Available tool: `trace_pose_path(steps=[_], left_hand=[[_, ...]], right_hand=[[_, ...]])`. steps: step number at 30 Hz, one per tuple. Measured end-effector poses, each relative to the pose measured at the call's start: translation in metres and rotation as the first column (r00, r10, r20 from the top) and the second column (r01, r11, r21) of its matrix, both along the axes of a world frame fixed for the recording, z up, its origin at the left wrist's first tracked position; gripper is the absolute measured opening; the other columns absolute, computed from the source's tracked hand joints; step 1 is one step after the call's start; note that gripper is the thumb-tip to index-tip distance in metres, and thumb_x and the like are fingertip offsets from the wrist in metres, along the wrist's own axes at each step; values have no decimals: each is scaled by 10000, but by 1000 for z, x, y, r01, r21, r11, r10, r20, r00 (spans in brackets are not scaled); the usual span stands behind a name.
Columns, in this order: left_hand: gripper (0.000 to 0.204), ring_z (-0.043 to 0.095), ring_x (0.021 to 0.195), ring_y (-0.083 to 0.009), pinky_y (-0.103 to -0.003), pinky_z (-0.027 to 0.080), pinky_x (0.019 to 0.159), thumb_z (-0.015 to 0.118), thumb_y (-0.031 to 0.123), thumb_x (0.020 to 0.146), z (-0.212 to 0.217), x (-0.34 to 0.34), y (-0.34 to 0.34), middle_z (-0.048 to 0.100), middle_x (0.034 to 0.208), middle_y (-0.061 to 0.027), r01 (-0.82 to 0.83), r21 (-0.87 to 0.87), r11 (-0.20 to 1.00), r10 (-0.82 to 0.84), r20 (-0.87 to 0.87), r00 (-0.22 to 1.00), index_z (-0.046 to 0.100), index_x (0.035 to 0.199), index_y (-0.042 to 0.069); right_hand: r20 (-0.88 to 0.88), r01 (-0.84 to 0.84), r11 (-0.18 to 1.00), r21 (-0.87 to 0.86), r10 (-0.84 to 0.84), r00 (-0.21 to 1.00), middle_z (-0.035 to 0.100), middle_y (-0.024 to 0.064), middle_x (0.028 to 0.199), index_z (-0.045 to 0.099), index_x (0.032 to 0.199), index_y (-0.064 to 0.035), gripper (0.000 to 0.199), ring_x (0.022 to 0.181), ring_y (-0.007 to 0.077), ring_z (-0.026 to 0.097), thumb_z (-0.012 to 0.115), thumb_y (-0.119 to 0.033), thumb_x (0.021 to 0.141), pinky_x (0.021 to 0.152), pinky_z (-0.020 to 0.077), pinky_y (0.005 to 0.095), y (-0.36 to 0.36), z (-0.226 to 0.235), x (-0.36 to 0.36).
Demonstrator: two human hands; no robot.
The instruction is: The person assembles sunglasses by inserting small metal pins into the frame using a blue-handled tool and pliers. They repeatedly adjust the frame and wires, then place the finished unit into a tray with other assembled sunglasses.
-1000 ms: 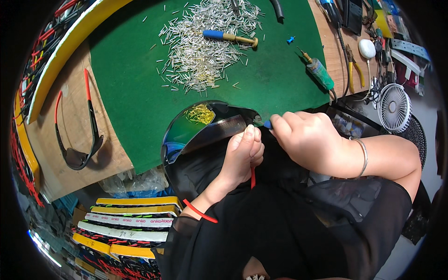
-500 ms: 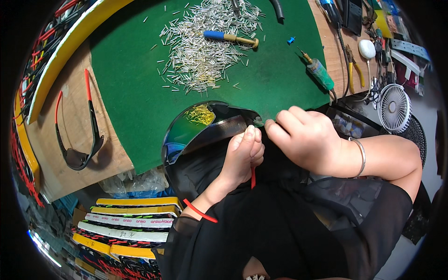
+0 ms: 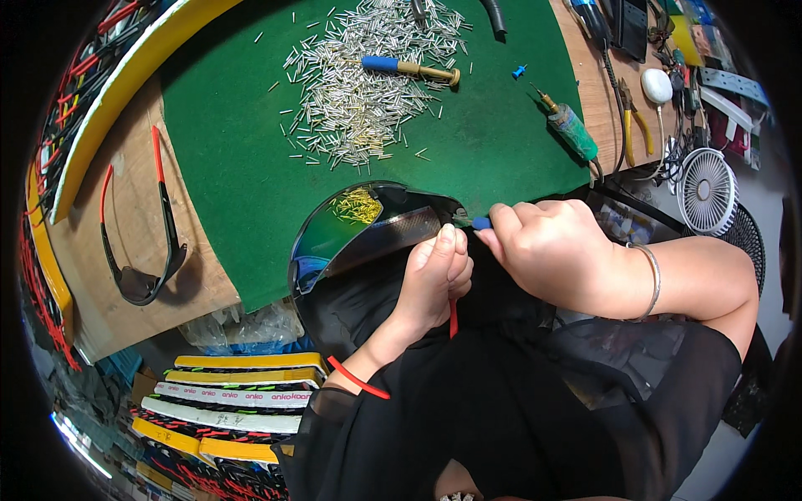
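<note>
Mirrored lens [image 3: 359, 230]: light, stiff, scratch-prone; hold by rim.
Left hand [image 3: 434, 280]: fingers closed on lens edge.
Right hand [image 3: 547, 250]: fingers pinch blue-handled tool [image 3: 479, 223].

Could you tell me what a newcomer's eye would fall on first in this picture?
Probably the mirrored sunglasses lens at centre, held by the left hand while the right hand works a blue-tipped tool at its edge. Next, the heap of small metal pins on the green mat above.
</note>
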State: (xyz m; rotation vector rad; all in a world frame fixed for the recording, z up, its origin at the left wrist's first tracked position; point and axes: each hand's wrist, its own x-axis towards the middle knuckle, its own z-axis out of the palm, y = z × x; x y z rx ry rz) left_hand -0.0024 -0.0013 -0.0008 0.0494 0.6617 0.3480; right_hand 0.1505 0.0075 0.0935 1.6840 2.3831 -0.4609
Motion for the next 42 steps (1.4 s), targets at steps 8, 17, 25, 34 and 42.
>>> trace_pose_path(steps=[8, 17, 25, 34, 42], left_hand=[[275, 222, 415, -41, -188, 188, 387, 350, 304, 935, 2, 1, 1, 277, 509, 65, 1, -4, 1000, -1, -14, 1000, 411, 769, 94], [273, 225, 421, -43, -190, 195, 395, 361, 318, 930, -1, 0, -1, 279, 513, 67, 11, 3, 1000, -11, 2, 1000, 415, 774, 100], [275, 227, 425, -43, -191, 196, 394, 363, 317, 930, 0, -1, 0, 281, 518, 64, 9, 4, 1000, -9, 24, 1000, 414, 775, 95], [275, 225, 421, -42, -188, 194, 392, 356, 312, 932, -2, 0, -3, 280, 513, 63, -12, 14, 1000, 12, 32, 999, 417, 773, 96], [277, 227, 411, -38, -186, 193, 387, 345, 307, 937, 2, 0, 0, 281, 508, 65, 5, -8, 1000, -5, -13, 1000, 418, 774, 95]], right_hand=[[-75, 41, 998, 57, -37, 997, 470, 22, 583, 491, 681, -71, 109, 496, 141, 512, 576, -130, 645, 412, 424, 241, 0, -2, 0], [-39, 9, 984, 180, -2, 999, 470, 11, 582, 483, 648, -90, 106, 492, 123, 520, 570, -150, 646, 397, 417, 230, 4, -2, -5], [-22, -41, 987, 153, 44, 999, 466, 27, 625, 487, 688, -67, 164, 518, 142, 508, 603, -179, 657, 417, 414, 233, 6, 2, -5], [56, -96, 984, 149, 89, 994, 449, 13, 567, 457, 633, -86, 156, 480, 122, 497, 567, -190, 670, 394, 399, 227, 7, 5, -7], [22, -57, 997, 43, 56, 998, 496, 23, 611, 476, 659, -87, 109, 467, 119, 515, 565, -149, 654, 401, 413, 219, 4, 5, -5]])
